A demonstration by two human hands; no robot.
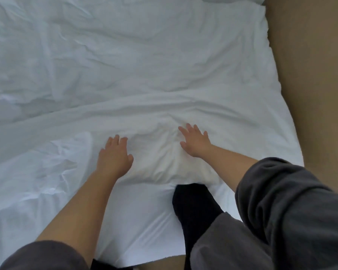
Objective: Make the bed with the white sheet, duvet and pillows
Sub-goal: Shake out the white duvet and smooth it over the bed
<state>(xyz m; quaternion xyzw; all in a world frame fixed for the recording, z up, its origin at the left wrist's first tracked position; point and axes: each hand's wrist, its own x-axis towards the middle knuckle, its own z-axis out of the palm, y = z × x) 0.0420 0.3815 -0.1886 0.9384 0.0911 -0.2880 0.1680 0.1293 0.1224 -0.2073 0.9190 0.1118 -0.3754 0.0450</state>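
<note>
White bedding fills most of the head view. A creased white duvet [125, 61] covers the far part, its rumpled near edge running across the middle. A smoother white sheet [137, 227] lies below it, nearest me. My left hand [114, 154] rests flat on the fabric with its fingers spread. My right hand [193, 142] presses palm down on a raised soft bump in the cloth between the two hands. Neither hand grips anything. A white pillow corner [228, 0] shows at the top edge.
My foot in a black sock [193, 209] stands on the sheet, with a grey trouser leg [281, 221] on the right. Tan floor [310, 75] runs along the bed's right side and shows at the bottom edge.
</note>
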